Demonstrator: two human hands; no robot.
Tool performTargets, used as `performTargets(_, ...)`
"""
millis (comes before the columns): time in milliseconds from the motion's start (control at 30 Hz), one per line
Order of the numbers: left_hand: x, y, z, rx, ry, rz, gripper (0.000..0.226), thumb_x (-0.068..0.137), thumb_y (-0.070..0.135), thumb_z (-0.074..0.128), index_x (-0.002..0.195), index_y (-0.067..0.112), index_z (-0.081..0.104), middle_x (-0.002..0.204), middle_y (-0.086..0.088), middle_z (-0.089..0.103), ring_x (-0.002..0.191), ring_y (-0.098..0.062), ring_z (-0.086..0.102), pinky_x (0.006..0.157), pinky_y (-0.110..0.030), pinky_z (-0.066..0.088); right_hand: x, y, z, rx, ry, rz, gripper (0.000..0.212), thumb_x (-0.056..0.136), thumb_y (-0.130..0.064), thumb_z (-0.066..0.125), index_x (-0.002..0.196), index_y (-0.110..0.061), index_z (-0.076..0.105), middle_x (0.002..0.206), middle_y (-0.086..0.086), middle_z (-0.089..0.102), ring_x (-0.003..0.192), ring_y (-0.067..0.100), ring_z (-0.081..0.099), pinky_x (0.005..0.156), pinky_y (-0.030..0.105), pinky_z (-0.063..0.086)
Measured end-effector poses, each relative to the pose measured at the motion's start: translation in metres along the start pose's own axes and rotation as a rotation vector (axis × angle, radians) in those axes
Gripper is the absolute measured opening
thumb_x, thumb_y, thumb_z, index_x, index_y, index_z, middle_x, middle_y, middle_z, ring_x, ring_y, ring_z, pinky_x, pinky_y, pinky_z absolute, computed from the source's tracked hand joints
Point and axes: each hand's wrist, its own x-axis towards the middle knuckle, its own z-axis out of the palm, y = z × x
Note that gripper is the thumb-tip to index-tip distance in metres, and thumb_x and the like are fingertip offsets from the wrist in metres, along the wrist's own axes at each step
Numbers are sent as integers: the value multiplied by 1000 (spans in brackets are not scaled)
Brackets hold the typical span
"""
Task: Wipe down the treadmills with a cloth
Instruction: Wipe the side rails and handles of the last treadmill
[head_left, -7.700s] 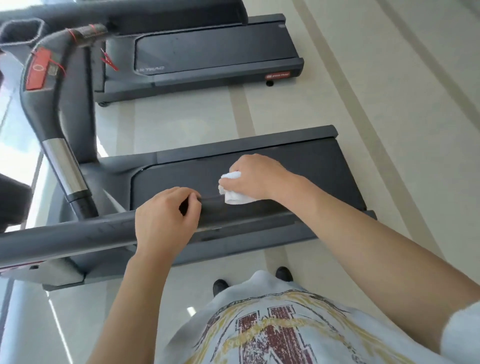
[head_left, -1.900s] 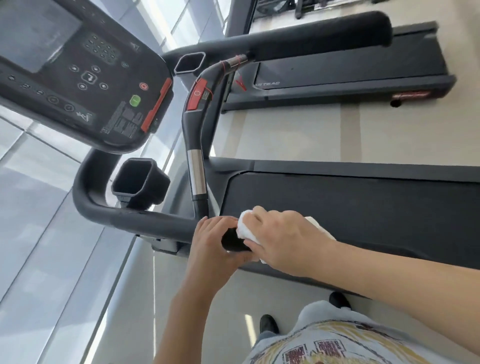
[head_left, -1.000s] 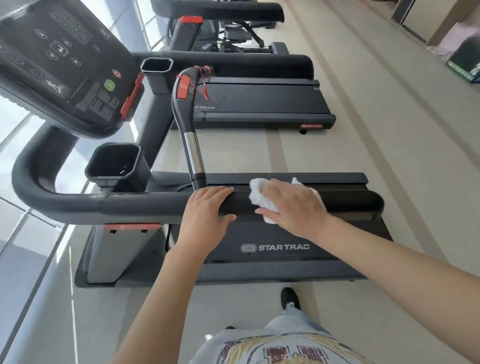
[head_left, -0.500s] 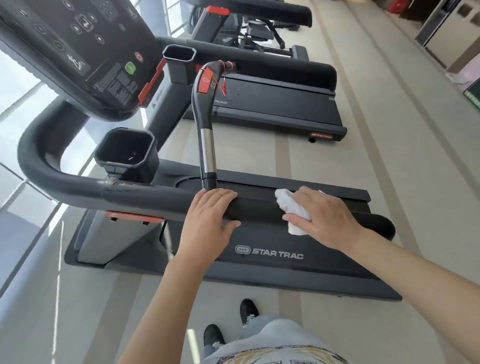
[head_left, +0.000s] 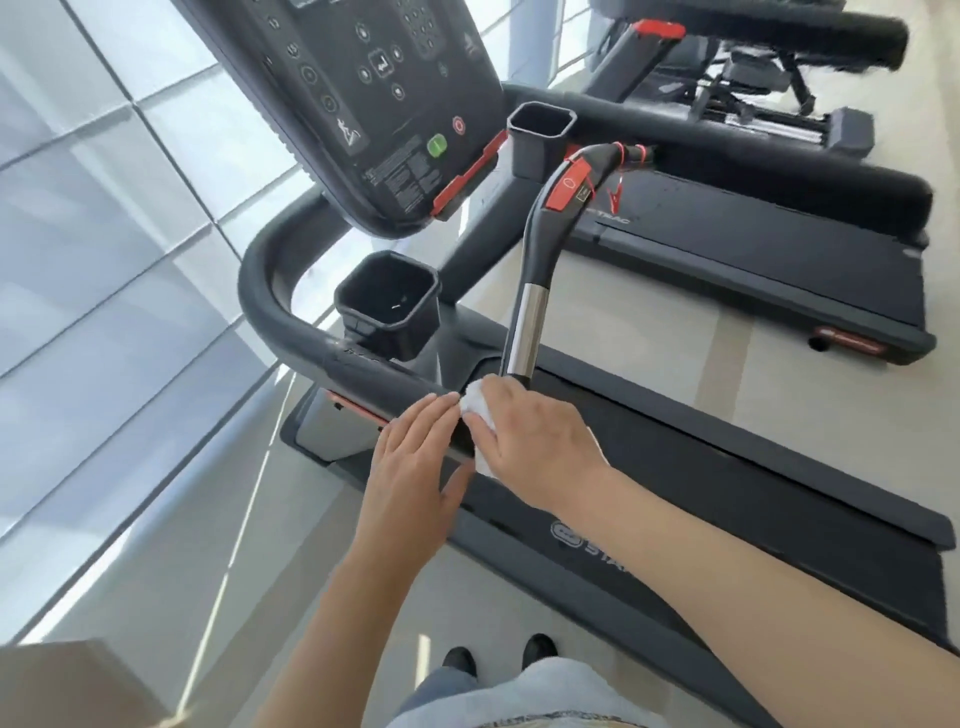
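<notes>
White cloth (head_left: 477, 410) under gripping right hand (head_left: 537, 447) slid back toward 9 o'clock along handrail (head_left: 363, 371), meeting flat, open left hand (head_left: 415, 467); rail pass nearly complete.

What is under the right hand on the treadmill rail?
A white cloth lies under the right hand, pressed on the rail. Most of the cloth is covered.

my right hand (head_left: 540, 441) has slid the cloth (head_left: 475, 408) back along the handrail (head_left: 374, 374) until it touches my left hand (head_left: 415, 467), whose fingers have loosened and now lie flatter.
</notes>
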Motion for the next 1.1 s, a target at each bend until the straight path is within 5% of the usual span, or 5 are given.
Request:
performTargets(333,-4,-34,-30,45,77,-235,48,93,22,79,139,19,63,153,1,53,142,-26,48,115,-54,44,31,-13,5,87,-22,-82,33,109,-50,37,119,-20,45,97,-4,51,81,23,65,63,35,54)
performTargets(567,19,-76,-44,3,115,-203,54,89,16,82,139,15,62,147,-1,53,136,-25,53,110,-55,50,-8,20,-8,118,-108,7,34,106,-57,33,122,-29,46,103,-12,54,77,15,61,64,32,52)
performTargets(733,38,-121,-60,-12,113,-186,56,90,20,82,142,18,60,147,0,54,137,-24,52,110,-55,50,20,-16,8,-133,-18,24,33,107,-53,34,106,-23,48,85,-10,47,60,11,56,47,27,48)
performTargets(900,63,-159,-74,-29,94,-122,61,81,21,90,137,14,66,146,-3,59,142,-28,50,114,-58,46,109,-83,42,-161,10,-86,41,110,-50,29,130,-19,47,101,-3,54,71,17,64,54,34,55)
performTargets(1100,89,-198,-89,-99,17,3,57,81,24,90,134,17,69,137,5,66,139,-19,53,115,-51,45,170,-125,67,-147,31,-55,42,107,-49,44,130,-14,52,110,3,64,84,21,71,59,34,57)
